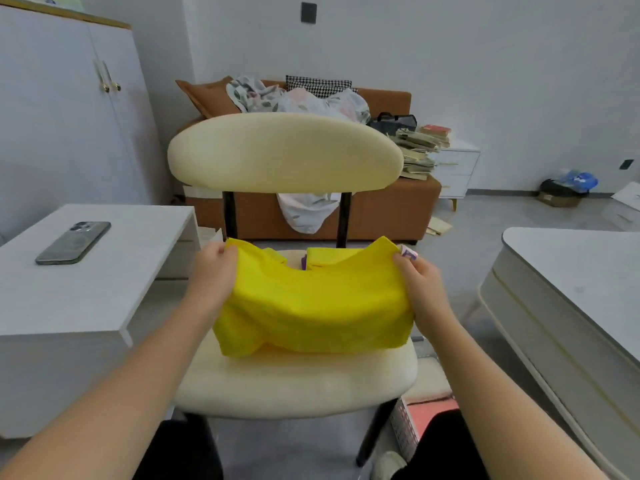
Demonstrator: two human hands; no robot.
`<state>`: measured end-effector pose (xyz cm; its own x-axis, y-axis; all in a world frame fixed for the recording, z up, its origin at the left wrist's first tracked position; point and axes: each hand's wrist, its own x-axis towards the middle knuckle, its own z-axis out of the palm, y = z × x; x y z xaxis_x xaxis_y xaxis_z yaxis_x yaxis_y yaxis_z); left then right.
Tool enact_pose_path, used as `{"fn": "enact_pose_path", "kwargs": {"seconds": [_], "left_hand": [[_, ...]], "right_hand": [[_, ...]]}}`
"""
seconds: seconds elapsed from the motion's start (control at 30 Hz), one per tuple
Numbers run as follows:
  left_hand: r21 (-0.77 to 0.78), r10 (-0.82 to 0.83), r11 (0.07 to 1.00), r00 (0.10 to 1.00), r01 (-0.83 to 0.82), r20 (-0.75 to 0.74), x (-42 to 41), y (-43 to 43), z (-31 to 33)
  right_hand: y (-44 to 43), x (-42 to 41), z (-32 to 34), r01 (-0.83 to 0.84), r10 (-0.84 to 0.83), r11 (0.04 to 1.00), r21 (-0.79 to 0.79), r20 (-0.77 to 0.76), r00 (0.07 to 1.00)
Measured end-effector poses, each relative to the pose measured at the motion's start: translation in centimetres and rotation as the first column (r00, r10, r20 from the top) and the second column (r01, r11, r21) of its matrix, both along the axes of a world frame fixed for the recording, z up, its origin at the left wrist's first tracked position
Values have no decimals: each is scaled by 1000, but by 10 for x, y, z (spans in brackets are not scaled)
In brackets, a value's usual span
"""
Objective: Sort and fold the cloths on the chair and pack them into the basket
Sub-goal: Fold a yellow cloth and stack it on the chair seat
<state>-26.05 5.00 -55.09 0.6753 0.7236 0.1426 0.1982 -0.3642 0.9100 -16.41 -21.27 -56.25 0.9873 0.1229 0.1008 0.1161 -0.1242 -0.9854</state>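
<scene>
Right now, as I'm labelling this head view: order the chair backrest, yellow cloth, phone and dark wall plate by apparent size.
1-2. chair backrest and yellow cloth: look alike, cloth nearer the camera, so unranked.
3. phone.
4. dark wall plate.

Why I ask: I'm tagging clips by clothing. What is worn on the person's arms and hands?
Nothing worn shows. The left arm and right arm are bare to the picture's edge, no sleeve in view. The left hand and right hand have no gloves; no ring, watch or bracelet shows.
</scene>
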Motion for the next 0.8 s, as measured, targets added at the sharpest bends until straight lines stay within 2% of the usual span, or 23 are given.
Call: {"fn": "enact_pose_path", "kwargs": {"seconds": [0.1,0.23,0.37,0.57,0.7,0.8], "left_hand": [[36,-11,999,991,16,-132,-6,-5,-39],[42,-33,998,961,46,-274,-10,-4,-74],[99,-71,988,914,120,-399,-6,6,-91],[217,-47,965,910,147,-411,17,13,-94],[374,36,908,854,189,-520,29,6,-100],[442,94,877,836,187,-541,33,2,-104]], "right_hand": [[-4,-9,-36,-83,76,996,-46,-139,987],[-6,-6,-61,-18,-10,994,-110,-247,969],[-5,8,-71,-40,-7,977,-208,-221,975],[4,36,-73,-108,70,929,-355,-118,991],[16,52,-86,-134,93,835,-534,-104,990],[22,56,-95,-94,60,803,-588,-77,995]]}}
